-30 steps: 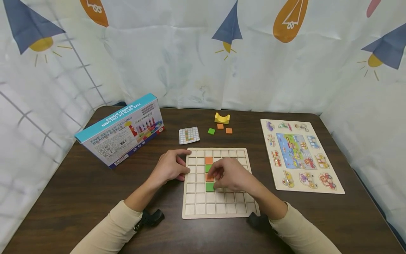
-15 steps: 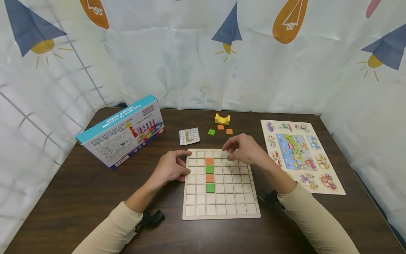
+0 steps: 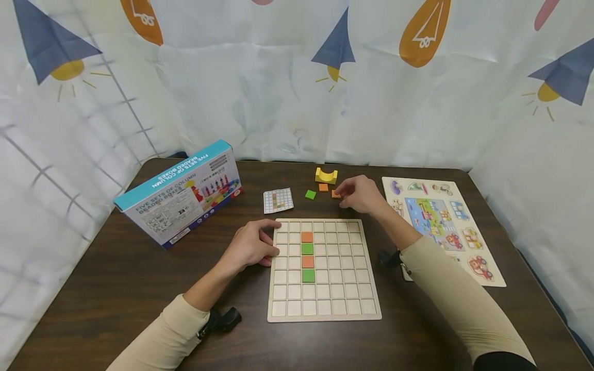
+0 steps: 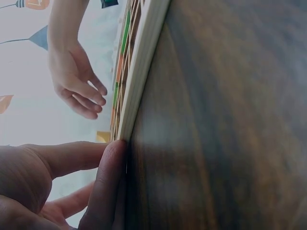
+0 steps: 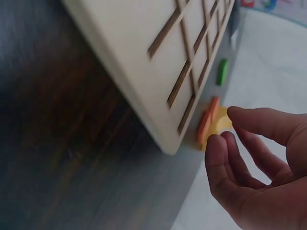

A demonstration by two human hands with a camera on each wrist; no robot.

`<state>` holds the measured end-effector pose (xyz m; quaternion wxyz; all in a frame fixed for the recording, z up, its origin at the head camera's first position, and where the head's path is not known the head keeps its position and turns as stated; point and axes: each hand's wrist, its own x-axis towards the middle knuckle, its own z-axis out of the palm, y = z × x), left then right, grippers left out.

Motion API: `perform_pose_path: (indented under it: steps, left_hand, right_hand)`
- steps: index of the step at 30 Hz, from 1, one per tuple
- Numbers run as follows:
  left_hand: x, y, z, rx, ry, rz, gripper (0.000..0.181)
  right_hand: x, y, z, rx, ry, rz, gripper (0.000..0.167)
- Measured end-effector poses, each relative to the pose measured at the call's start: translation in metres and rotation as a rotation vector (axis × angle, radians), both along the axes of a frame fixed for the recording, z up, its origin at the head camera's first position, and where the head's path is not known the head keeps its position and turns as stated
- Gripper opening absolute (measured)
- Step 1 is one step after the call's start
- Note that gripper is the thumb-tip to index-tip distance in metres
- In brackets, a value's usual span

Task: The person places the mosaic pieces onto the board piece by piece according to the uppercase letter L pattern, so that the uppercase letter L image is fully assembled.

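A wooden grid board (image 3: 343,276) lies in front of me, with orange tiles (image 3: 307,237) and green tiles (image 3: 308,276) alternating in one column. At its left edge is my left hand (image 3: 250,245), index finger and thumb touching the rim apart from each other; the left wrist view shows these fingers (image 4: 112,158) against the board's side. My right hand (image 3: 362,195) is over the table beyond the board, fingertips by a loose orange tile (image 3: 335,194), which they partly cover. In the right wrist view, a gap shows between that hand's thumb and fingers (image 5: 218,148).
A loose green tile (image 3: 310,195), another orange tile (image 3: 323,187) and a yellow arched block (image 3: 326,175) sit behind the board. A small pattern card (image 3: 278,200) and a large box (image 3: 181,198) are on the left. A picture puzzle board (image 3: 468,263) lies at right, partly under the right arm.
My right hand has moved off the tile column, up across the board, to the loose orange tile beyond it. All the placed tiles are now uncovered. My left hand stays at the board's edge.
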<state>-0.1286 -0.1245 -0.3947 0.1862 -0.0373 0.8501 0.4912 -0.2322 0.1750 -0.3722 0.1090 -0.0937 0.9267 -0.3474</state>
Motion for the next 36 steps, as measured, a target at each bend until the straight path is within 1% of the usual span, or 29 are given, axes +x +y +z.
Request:
perform_pose_path:
  steps: [5, 12, 23, 29, 36]
  left_hand:
    - [0.0, 0.001, 0.0, -0.015, -0.009, -0.011, 0.065]
    - [-0.002, 0.0, 0.0, 0.004, -0.021, -0.022, 0.065]
    - [-0.004, -0.003, -0.001, 0.052, -0.044, -0.044, 0.063]
    - [-0.006, -0.007, -0.003, 0.075, -0.042, -0.069, 0.065]
    - [-0.008, -0.011, -0.004, 0.092, -0.059, -0.076, 0.064]
  right_hand:
    - [-0.016, 0.003, -0.01, 0.013, 0.019, -0.026, 0.027]
    - [-0.027, 0.001, -0.016, 0.057, 0.012, -0.025, 0.03]
    - [-0.035, -0.002, -0.018, 0.081, -0.002, -0.032, 0.031]
    - [-0.037, -0.004, -0.019, 0.089, -0.004, -0.025, 0.026]
    - [-0.037, -0.007, -0.02, 0.099, 0.007, -0.013, 0.024]
